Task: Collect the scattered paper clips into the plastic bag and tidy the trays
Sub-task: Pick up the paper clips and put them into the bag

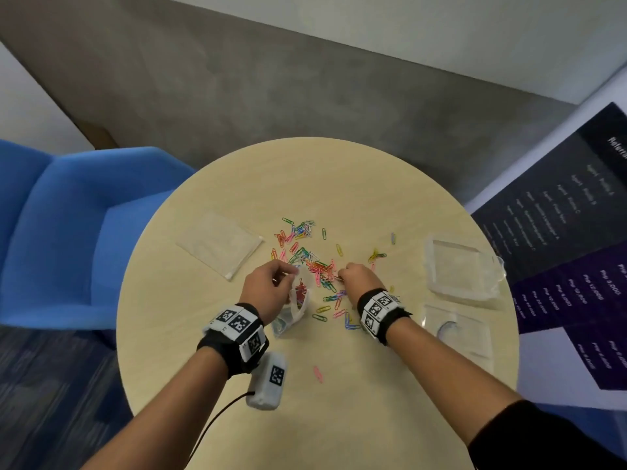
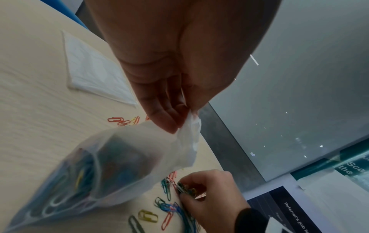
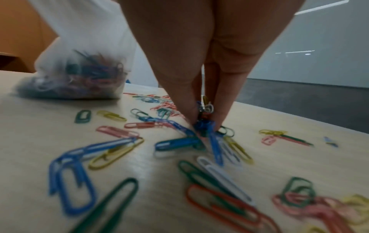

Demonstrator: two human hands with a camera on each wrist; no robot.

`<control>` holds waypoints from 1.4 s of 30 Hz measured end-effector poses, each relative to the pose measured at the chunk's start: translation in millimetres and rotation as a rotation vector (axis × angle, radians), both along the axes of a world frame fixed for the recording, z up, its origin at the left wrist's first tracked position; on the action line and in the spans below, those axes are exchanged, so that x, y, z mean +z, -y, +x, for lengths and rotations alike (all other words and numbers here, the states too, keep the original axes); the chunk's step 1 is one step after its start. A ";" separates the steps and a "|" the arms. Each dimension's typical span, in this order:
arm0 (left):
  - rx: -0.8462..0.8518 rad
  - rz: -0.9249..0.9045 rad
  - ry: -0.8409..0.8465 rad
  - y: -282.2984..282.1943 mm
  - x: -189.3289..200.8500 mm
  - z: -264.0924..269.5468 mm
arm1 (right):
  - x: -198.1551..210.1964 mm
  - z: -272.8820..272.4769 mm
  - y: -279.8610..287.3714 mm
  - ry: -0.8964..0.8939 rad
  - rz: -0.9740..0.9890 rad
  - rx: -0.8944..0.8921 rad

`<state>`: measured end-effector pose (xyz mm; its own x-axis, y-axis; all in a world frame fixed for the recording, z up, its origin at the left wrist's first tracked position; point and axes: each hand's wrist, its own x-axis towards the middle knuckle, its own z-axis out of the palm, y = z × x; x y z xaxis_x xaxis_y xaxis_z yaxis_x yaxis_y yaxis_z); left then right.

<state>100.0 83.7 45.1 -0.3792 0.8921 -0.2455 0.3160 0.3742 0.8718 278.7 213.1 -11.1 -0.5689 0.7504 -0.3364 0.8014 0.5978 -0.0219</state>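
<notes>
Many bright paper clips (image 1: 307,252) loose; left grip (image 1: 268,290) on translucent bag (image 2: 111,165), right grip (image 1: 356,278) round a clutch

The dark poster (image 2: 295,212) reads "Referral's job" (cut off); the teal banner (image 2: 353,167) shows "the".

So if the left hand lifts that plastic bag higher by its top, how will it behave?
Probably floppy: the plastic bag is thin film, crumpled where the left hand pinches it. It would likely sag bottom-heavy, since the paper clips inside are heaped at its base. The mouth may collapse shut.
</notes>
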 end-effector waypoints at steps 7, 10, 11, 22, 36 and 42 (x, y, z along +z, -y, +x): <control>0.021 -0.012 0.050 0.8 3.7 5.8 | 40.8 23.6 10.8 -0.897 -0.510 -0.928; 0.032 -0.020 0.076 1.4 1.9 8.4 | 72.0 9.1 34.2 -1.367 -1.016 -1.153; 0.037 -0.021 0.079 2.0 0.9 8.9 | 78.6 1.2 40.9 -1.395 -1.093 -1.147; -0.014 -0.015 0.046 3.2 8.2 8.5 | 72.1 -53.1 66.3 -0.807 -0.866 -0.840; 0.095 -0.024 0.096 12.2 -1.5 -11.1 | 59.9 -1.4 -62.3 -0.720 -0.168 -0.623; 0.144 -0.049 0.120 29.2 -4.5 -13.8 | -14.9 43.9 -123.6 -0.102 -0.177 -0.547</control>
<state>86.2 54.5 40.7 -0.4679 0.8166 -0.3380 0.1511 0.4508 0.8798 322.6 336.6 -26.0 -0.1505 0.8815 -0.4475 0.9812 0.0778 -0.1767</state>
